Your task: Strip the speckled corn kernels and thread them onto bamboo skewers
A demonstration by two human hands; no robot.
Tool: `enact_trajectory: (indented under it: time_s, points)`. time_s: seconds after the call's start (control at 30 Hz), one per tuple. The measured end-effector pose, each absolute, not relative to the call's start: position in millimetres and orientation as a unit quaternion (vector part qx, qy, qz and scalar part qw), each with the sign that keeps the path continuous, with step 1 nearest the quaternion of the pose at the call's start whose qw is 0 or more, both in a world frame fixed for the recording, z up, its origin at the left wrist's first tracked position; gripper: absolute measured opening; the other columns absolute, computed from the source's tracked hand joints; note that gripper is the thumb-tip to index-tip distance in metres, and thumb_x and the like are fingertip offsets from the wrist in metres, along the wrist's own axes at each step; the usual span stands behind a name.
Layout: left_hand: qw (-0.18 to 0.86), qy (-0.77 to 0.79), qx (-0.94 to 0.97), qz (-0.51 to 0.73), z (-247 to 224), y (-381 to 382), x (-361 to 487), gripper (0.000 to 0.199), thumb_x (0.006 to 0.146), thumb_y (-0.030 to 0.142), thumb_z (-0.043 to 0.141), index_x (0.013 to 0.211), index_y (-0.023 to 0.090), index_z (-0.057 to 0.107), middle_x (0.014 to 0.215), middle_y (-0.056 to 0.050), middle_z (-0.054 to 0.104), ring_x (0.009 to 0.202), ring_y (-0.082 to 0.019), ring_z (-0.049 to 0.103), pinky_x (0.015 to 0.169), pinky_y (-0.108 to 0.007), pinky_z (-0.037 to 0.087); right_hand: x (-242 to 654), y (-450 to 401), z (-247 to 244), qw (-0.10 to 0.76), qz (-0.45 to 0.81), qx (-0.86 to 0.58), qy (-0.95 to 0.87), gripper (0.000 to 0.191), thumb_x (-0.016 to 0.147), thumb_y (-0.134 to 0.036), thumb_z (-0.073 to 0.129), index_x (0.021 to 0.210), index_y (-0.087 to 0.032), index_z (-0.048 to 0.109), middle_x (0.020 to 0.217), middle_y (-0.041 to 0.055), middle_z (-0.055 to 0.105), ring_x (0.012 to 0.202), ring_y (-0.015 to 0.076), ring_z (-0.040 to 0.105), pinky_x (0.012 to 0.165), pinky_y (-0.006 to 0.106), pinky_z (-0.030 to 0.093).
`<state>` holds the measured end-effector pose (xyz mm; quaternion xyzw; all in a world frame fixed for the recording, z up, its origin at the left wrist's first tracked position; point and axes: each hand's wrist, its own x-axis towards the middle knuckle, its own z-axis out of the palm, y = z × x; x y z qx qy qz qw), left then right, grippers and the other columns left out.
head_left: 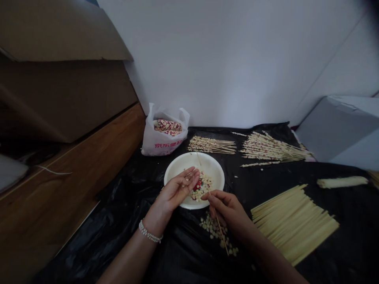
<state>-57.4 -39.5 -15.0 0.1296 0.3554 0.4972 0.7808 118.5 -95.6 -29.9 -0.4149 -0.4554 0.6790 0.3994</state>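
Observation:
Palm up and cupped over the bowl, my left hand (pixel 181 186) holds a few pale corn kernels (pixel 186 180) by its fingers. My right hand (pixel 225 206) pinches a thin wooden skewer (pixel 221 228), its upper end by the bowl's rim and its lower end slanting toward me. The white bowl (pixel 217 163) holds loose cream and dark red corn kernels (pixel 205 183), with a red printed pattern showing at its bottom. More pale kernels (pixel 211 228) lie on the black sheet, partly under my right hand.
Black plastic sheeting (pixel 177 244) covers the work surface. Behind the bowl stand a plastic bag (pixel 160 144) of speckled corn cobs and two piles of kernel-threaded skewers (pixel 204 144) (pixel 260 148). Bare skewers (pixel 293 221) and a stripped cob (pixel 342 182) lie right. Cardboard boxes (pixel 65 94) stand left.

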Motion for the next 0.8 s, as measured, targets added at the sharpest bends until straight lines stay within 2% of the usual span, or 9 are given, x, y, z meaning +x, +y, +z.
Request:
enact_trajectory:
  time_s: [0.07,0.17,0.3,0.4,0.5,0.57,0.67,0.8]
  points:
    - [0.781,0.353,0.127,0.500,-17.2,-39.6,-58.1,0.079,0.061,-0.016,0.038,0.135,0.010,0.052,0.118,-0.014,0.068,0.111,-0.019,0.065,0.098,-0.029,0.051,118.9,-95.5,-30.5,0.399,0.681,-0.416,-0.451,0.041,0.081,-0.055,0.064,0.090,-0.015,0.069,0.048,-0.0062,0.056,0.031,0.0032,0.031,0.035,0.019,0.017]
    - [0.764,0.362,0.141,0.515,-17.9,-40.8,-55.7,0.062,0.071,-0.013,0.045,0.127,0.008,0.057,0.117,-0.015,0.068,0.112,-0.020,0.065,0.098,-0.025,0.051,120.0,-96.1,-32.0,0.396,0.690,-0.412,-0.444,0.042,0.081,-0.055,0.065,0.092,-0.015,0.069,0.048,-0.0064,0.056,0.030,0.0030,0.031,0.034,0.019,0.019]
    - [0.741,0.384,0.149,0.530,-15.5,-40.6,-51.7,0.031,0.082,-0.004,0.053,0.109,0.007,0.065,0.109,-0.015,0.071,0.103,-0.018,0.068,0.093,-0.023,0.053,120.6,-97.7,-33.0,0.382,0.699,-0.403,-0.450,0.039,0.083,-0.053,0.064,0.092,-0.015,0.069,0.048,-0.0062,0.056,0.030,0.0025,0.032,0.034,0.018,0.018]
    - [0.735,0.388,0.143,0.537,-15.1,-38.7,-51.5,0.019,0.090,0.008,0.053,0.105,0.007,0.065,0.105,-0.015,0.071,0.093,-0.016,0.070,0.087,-0.023,0.056,120.3,-98.0,-33.5,0.374,0.704,-0.396,-0.457,0.036,0.085,-0.051,0.064,0.090,-0.016,0.070,0.048,-0.0056,0.057,0.030,0.0019,0.032,0.034,0.018,0.017]
    - [0.745,0.385,0.115,0.533,-13.8,-36.9,-53.1,0.023,0.095,0.020,0.049,0.107,0.008,0.064,0.102,-0.015,0.071,0.087,-0.015,0.071,0.081,-0.022,0.058,120.2,-98.2,-34.8,0.368,0.709,-0.389,-0.458,0.034,0.087,-0.049,0.063,0.091,-0.016,0.070,0.049,-0.0052,0.057,0.031,0.0020,0.033,0.034,0.018,0.017]
    - [0.759,0.377,0.091,0.524,-11.8,-36.3,-54.1,0.029,0.097,0.024,0.044,0.110,0.006,0.063,0.104,-0.017,0.071,0.091,-0.017,0.070,0.081,-0.025,0.058,120.7,-98.9,-35.9,0.364,0.716,-0.386,-0.454,0.032,0.087,-0.048,0.063,0.092,-0.017,0.070,0.049,-0.0052,0.057,0.031,0.0022,0.033,0.034,0.018,0.018]
    - [0.764,0.373,0.072,0.521,-9.7,-36.4,-54.6,0.032,0.096,0.016,0.038,0.116,0.004,0.059,0.110,-0.020,0.069,0.101,-0.021,0.069,0.083,-0.028,0.058,122.1,-100.5,-36.8,0.357,0.722,-0.387,-0.449,0.032,0.088,-0.047,0.063,0.092,-0.016,0.070,0.048,-0.0051,0.057,0.031,0.0022,0.034,0.033,0.017,0.020]
    - [0.752,0.376,0.104,0.531,-11.4,-37.2,-53.8,0.031,0.088,0.004,0.046,0.116,0.007,0.060,0.116,-0.019,0.068,0.106,-0.021,0.068,0.087,-0.029,0.057,123.6,-100.8,-37.8,0.341,0.730,-0.387,-0.449,0.037,0.085,-0.051,0.064,0.092,-0.015,0.070,0.048,-0.0051,0.057,0.031,0.0024,0.036,0.033,0.016,0.022]
